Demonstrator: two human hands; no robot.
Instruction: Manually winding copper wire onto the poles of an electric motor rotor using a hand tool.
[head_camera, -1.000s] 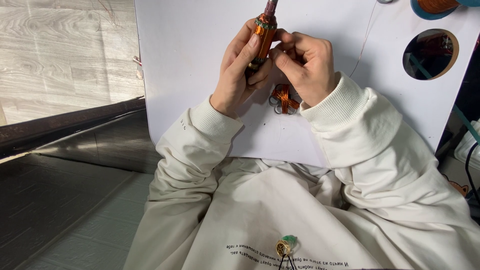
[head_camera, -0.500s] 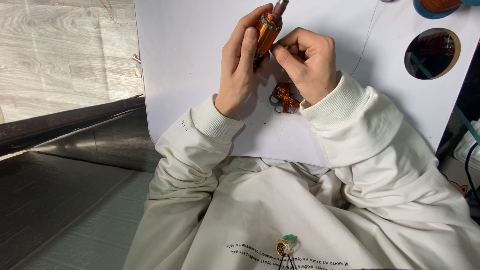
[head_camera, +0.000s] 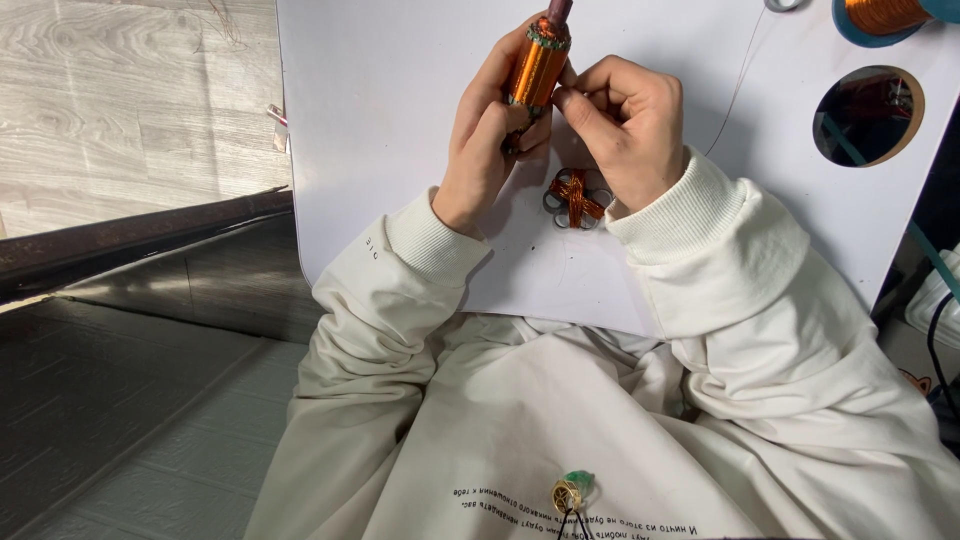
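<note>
My left hand (head_camera: 487, 140) grips a copper-wound motor armature (head_camera: 538, 66), held upright over a white board (head_camera: 380, 150). My right hand (head_camera: 625, 125) is beside it, its fingertips pinched against the armature's right side. A thin copper wire (head_camera: 738, 85) runs from near my right hand up toward a spool of copper wire (head_camera: 885, 14) at the top right. Below my hands, a small metal piece with crossed copper windings (head_camera: 576, 198) lies on the board.
A round hole (head_camera: 868, 115) opens in the board at the right. Pale wooden flooring (head_camera: 130, 100) lies to the left, with a dark sill below it. My cream sweatshirt (head_camera: 600, 430) fills the lower view, and a small gold and green pendant (head_camera: 570, 490) hangs on it.
Both hands have shifted slightly upward with the armature. The crossed-winding piece is more exposed below my right hand.
</note>
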